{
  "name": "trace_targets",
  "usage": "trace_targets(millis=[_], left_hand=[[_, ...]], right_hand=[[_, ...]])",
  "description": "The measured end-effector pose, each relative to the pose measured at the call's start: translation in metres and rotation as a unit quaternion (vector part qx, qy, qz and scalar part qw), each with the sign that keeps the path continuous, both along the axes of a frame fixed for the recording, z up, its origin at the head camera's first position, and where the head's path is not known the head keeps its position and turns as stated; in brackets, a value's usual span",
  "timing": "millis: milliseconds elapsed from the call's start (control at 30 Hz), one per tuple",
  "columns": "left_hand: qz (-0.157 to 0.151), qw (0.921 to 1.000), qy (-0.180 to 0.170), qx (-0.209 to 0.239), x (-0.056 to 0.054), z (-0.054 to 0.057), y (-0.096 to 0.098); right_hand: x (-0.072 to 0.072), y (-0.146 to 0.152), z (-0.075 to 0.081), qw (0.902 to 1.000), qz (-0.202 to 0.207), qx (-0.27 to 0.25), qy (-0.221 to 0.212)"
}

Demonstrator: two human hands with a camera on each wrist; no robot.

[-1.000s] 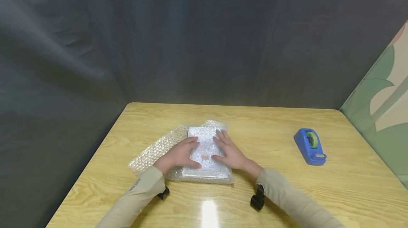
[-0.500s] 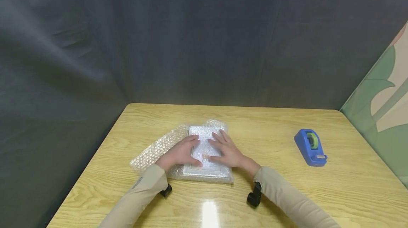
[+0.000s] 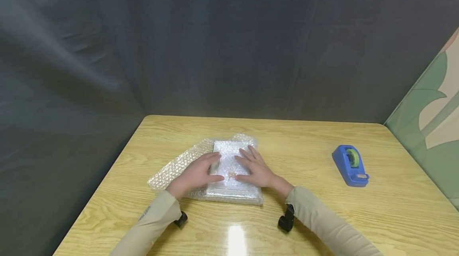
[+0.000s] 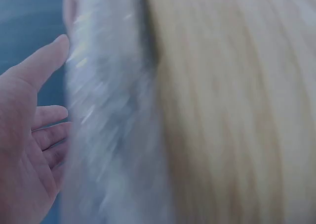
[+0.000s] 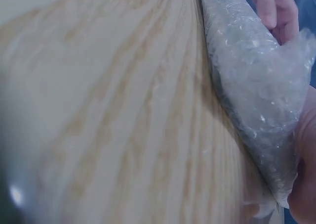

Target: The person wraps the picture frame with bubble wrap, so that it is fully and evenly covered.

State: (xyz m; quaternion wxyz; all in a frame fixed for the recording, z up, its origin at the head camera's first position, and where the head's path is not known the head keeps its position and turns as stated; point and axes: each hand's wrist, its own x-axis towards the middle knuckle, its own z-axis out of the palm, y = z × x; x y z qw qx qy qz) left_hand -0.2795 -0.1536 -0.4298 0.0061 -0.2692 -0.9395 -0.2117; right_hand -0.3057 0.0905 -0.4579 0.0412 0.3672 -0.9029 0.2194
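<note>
1. The sleeve (image 3: 150,224) of the left arm is seen below and left of the left grip, angled toward it.
2. A loose flap of bubble wrap (image 3: 178,166) is spread left of the left grip, running out from beneath it.
3. The left grip (image 3: 196,173) is held with thumb and fingers apart at the left edge of the wrapped item; firm contact cannot be told. Compared with half a second ago, it has been drawn slightly left, and the thumb now points more level.
4. The flat wrapped item (image 3: 229,164) is laid on the desk (image 3: 294,140) between the two grips, almost unmoved.
5. The right grip (image 3: 256,169) is rested on the item's right side, its fingers fanned apart. Its place is almost unchanged from half a second ago.
6. A blue tape dispenser (image 3: 349,166), loaded with green tape (image 3: 354,158), is placed well to the right of the right grip, and no real shift is noted there.
</note>
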Motion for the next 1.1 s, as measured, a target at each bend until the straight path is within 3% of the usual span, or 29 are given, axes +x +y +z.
trace_targets(millis=[100, 267, 567, 700, 933, 1100], left_hand=[[0.030, 0.9985, -0.013, 0.044, 0.007, 0.009, -0.020], [0.097, 0.9920, -0.035, 0.072, 0.019, 0.016, -0.063], [0.181, 0.9769, -0.091, 0.067, 0.041, 0.004, -0.137], [0.196, 0.9719, -0.107, 0.072, 0.048, -0.001, -0.154], [0.192, 0.9669, -0.133, 0.103, 0.052, 0.000, -0.161], [0.167, 0.9500, -0.201, 0.171, 0.050, -0.003, -0.164]], right_hand=[[0.000, 0.000, 0.000, 1.0000, 0.002, -0.002, -0.001], [-0.001, 0.001, -0.002, 0.9999, 0.005, -0.010, -0.003], [-0.003, 0.001, -0.007, 0.9990, -0.012, -0.036, -0.025], [0.000, 0.001, -0.007, 0.9981, -0.035, -0.036, -0.035], [0.002, 0.001, -0.007, 0.9961, -0.073, -0.030, -0.039], [0.002, 0.000, -0.006, 0.9957, -0.071, -0.036, -0.047]])
